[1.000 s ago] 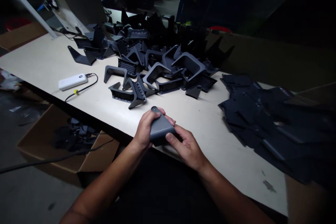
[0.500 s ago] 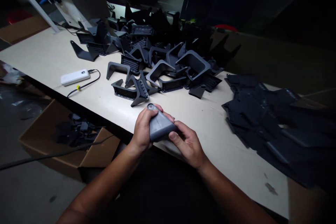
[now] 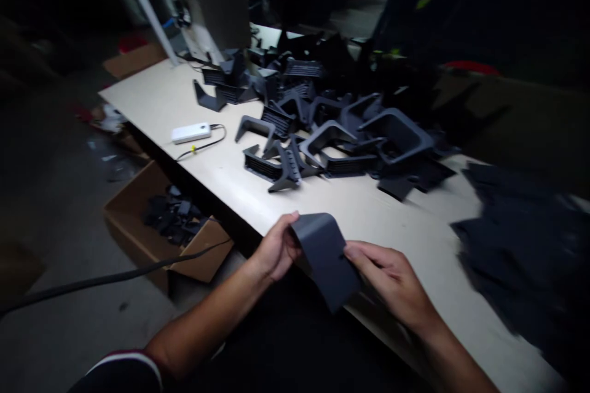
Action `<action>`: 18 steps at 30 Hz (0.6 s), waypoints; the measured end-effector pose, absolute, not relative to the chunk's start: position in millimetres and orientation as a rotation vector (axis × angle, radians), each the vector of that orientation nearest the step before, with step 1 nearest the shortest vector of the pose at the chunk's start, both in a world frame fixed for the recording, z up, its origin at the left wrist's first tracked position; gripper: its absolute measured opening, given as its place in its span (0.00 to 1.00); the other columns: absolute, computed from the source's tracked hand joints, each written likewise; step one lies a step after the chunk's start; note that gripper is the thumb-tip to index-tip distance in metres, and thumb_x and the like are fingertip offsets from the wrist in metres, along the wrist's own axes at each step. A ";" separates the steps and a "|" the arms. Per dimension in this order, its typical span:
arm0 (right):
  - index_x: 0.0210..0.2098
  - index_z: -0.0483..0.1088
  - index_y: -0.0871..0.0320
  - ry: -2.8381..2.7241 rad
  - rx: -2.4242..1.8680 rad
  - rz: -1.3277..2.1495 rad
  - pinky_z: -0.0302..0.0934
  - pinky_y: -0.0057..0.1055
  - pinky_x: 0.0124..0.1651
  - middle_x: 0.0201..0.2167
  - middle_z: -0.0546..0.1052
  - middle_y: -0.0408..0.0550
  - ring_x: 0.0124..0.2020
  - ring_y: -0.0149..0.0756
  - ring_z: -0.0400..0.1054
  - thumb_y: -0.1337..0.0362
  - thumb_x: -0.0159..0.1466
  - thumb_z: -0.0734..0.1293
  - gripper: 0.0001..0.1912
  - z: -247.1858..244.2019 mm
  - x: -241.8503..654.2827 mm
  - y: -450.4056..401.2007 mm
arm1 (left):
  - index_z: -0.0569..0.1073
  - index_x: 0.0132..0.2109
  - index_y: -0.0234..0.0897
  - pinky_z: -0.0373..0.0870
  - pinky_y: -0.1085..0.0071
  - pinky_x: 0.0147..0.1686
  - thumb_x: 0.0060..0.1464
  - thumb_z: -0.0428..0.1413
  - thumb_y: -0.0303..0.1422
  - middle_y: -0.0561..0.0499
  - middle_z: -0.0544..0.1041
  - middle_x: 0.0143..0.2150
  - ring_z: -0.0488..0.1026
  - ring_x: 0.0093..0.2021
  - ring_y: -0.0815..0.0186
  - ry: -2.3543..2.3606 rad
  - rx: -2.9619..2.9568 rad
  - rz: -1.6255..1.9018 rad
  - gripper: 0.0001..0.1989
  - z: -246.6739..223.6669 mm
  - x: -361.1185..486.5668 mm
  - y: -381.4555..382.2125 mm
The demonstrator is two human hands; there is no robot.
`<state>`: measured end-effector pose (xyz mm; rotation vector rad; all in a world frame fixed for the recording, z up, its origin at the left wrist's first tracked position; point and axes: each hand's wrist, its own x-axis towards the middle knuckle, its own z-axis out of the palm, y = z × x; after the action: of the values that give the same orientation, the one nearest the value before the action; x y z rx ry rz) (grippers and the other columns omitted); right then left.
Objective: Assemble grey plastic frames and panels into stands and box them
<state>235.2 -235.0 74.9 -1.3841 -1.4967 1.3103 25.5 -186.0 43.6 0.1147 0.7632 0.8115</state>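
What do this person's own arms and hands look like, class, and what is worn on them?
The left hand and right hand are bare, with no gloves on the fingers. Both forearms are uncovered. Near the left elbow, a dark short sleeve shows, edged with white and maroon trim.

Fingertips of the left hand point(image 3: 276, 250) hidden behind the dark curved plastic piece point(image 3: 322, 252), black sheets point(image 3: 516, 245) beyond the fingers of the right hand point(image 3: 391, 279) blurred and cut off by the edge, small dark pieces point(image 3: 173, 218) left of the fingers too dim to tell
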 end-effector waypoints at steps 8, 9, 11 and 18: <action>0.45 0.85 0.55 -1.547 -1.495 1.503 0.72 0.46 0.60 0.46 0.85 0.55 0.50 0.55 0.79 0.39 0.64 0.69 0.28 68.0 224.8 -207.9 | 0.72 0.22 0.35 0.67 0.72 0.19 0.72 0.43 0.44 0.49 0.72 0.15 0.74 0.17 0.66 0.590 -0.188 0.822 0.32 29.7 -10.2 -217.9; 0.46 0.85 0.55 -1.534 -1.544 1.443 0.70 0.50 0.62 0.45 0.85 0.56 0.51 0.57 0.79 0.36 0.62 0.70 0.30 67.9 224.5 -204.6 | 0.72 0.22 0.35 0.66 0.73 0.19 0.72 0.43 0.44 0.50 0.72 0.15 0.74 0.18 0.66 0.603 -0.218 0.880 0.32 37.6 -19.9 -214.1; 0.44 0.85 0.54 -1.495 -1.625 1.351 0.68 0.56 0.63 0.43 0.85 0.57 0.50 0.60 0.79 0.32 0.58 0.70 0.34 67.0 227.9 -198.0 | 0.72 0.23 0.36 0.67 0.75 0.19 0.72 0.46 0.44 0.53 0.70 0.14 0.73 0.18 0.69 0.583 -0.267 1.078 0.30 57.4 -48.0 -201.8; 0.41 0.83 0.57 -1.096 -1.699 1.443 0.75 0.49 0.56 0.41 0.85 0.62 0.47 0.61 0.81 0.31 0.53 0.71 0.36 39.5 261.4 -192.3 | 0.79 0.45 0.37 0.75 0.82 0.34 0.73 0.44 0.51 0.56 0.77 0.24 0.76 0.29 0.75 0.124 -0.144 2.002 0.27 88.0 -153.5 -159.8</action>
<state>261.4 -192.3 39.5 -1.6994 -1.0962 1.4434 -153.5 -159.8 88.0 -0.1441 0.1239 2.0020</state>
